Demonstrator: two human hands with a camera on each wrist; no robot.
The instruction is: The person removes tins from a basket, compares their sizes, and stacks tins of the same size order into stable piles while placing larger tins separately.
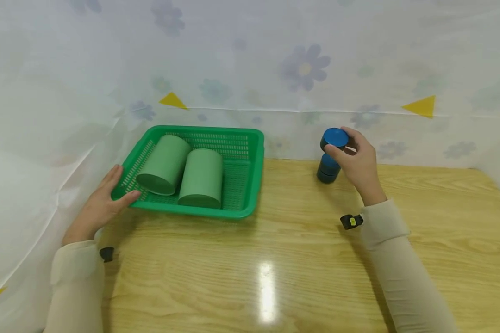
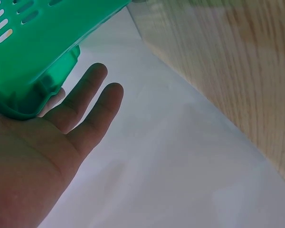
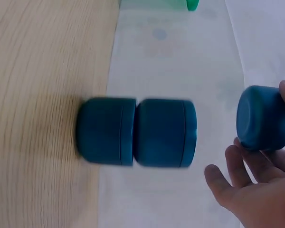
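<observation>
My right hand (image 1: 360, 166) holds a small blue round jar (image 3: 259, 118) between thumb and fingers. This jar is raised, and a gap separates it from two matching jars stacked on the table: the lower jar (image 3: 102, 131) and the upper jar (image 3: 161, 133). On the left, my left hand (image 1: 102, 199) rests at the near left corner of a green plastic basket (image 1: 256, 175), thumb along the front and fingers at the side. Straight, spread fingers (image 2: 97, 114) show beside that corner in the left wrist view. Two light green cylinders, a left cylinder (image 1: 164, 162) and a right cylinder (image 1: 202, 178), lie inside the basket.
The wood-grain table (image 1: 216, 268) runs under everything. A white flowered sheet (image 1: 250, 60) hangs behind its back edge and along the left side. Yellow triangles, such as the right triangle (image 1: 422, 106), are fixed on the sheet.
</observation>
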